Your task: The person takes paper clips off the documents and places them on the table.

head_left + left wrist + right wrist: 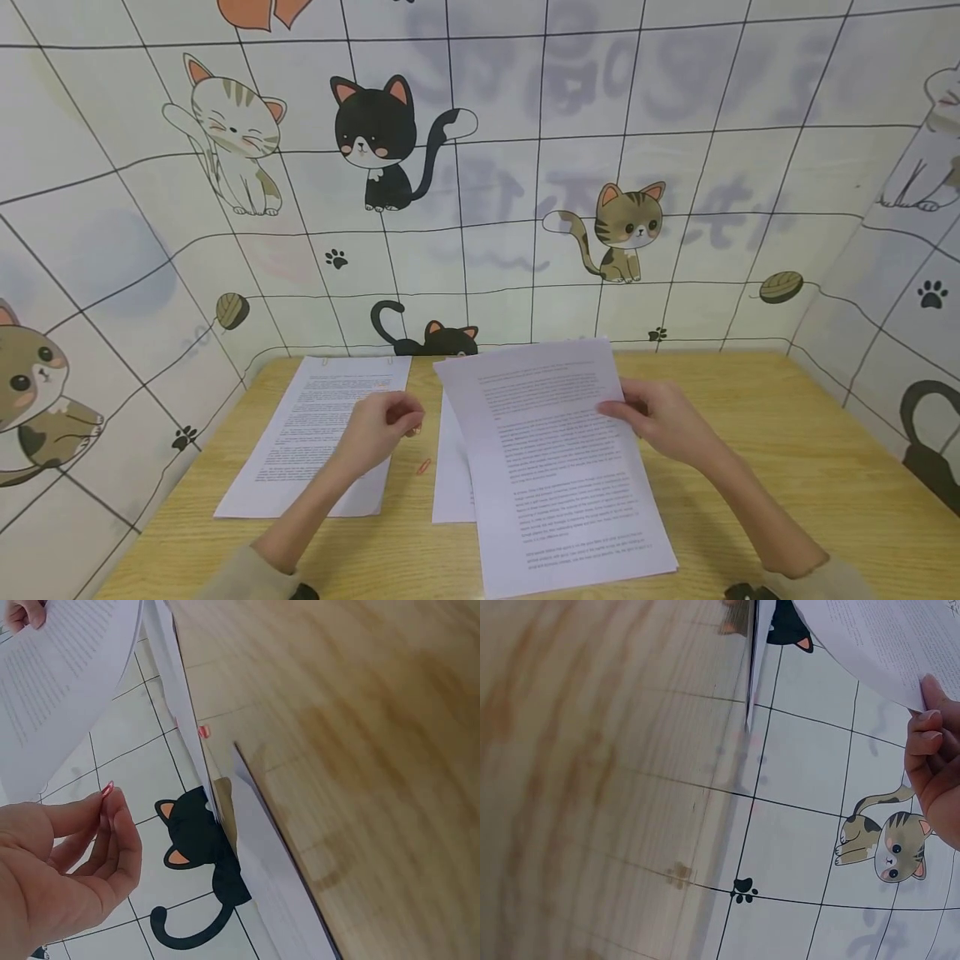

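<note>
My right hand (663,421) pinches the right edge of a few printed sheets (558,475) between thumb and fingers, and the sheets are lifted and tilted over the table. Between the thumb and fingertips of my left hand (378,429) is a small pinkish-red paper clip (108,789), seen best in the left wrist view. That hand hovers over the right side of a printed paper stack (300,450). Another red paper clip (423,467) lies on the wood to its right. More white paper (452,467) lies flat, partly hidden behind the raised sheets.
The wooden table (750,417) reaches back to a wall covering (502,250) printed with cartoon cats and a grid. Two pale clips sit on the top edge of the left stack. Side walls stand at both ends of the table.
</note>
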`<state>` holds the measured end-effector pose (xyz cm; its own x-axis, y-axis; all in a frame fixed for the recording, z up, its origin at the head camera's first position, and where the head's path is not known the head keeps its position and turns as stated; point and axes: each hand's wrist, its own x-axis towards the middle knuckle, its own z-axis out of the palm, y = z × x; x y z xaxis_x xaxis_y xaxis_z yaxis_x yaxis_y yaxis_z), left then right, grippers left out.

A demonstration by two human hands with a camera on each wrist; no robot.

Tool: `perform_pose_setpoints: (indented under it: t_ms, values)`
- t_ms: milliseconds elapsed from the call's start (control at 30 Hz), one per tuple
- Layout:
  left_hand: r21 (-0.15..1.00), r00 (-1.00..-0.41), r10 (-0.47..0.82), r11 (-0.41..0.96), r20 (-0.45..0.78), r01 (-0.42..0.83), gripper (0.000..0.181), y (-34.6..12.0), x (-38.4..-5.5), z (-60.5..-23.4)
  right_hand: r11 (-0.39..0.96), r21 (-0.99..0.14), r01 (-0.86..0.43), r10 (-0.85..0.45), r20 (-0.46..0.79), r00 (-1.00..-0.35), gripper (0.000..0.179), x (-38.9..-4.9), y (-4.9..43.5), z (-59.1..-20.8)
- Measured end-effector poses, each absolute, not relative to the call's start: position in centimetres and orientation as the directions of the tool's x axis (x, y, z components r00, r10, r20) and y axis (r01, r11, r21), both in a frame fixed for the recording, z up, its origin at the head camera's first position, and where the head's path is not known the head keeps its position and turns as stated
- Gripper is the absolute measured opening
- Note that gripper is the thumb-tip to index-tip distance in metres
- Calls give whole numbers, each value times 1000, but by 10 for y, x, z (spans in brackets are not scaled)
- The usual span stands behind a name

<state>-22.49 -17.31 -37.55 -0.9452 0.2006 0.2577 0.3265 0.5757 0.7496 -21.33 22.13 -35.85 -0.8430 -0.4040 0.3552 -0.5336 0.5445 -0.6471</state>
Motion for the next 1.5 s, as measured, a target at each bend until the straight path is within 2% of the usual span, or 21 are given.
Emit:
perform_pose_setpoints:
  t_ms: [367, 900, 1500]
  values:
    - [676, -963, 236, 690, 128, 259, 4, -179, -224, -385, 544, -654, -526, -401, 348, -848, 16, -213, 221, -358]
    - [670, -950, 310, 700, 28, 248, 9, -183, -229, -394, 556, -646, -523, -404, 340, -849, 13, -213, 221, -358]
    - [661, -942, 334, 700, 31, 271, 10, -188, -228, -395, 548, -663, -510, -385, 342, -857, 14, -213, 223, -359]
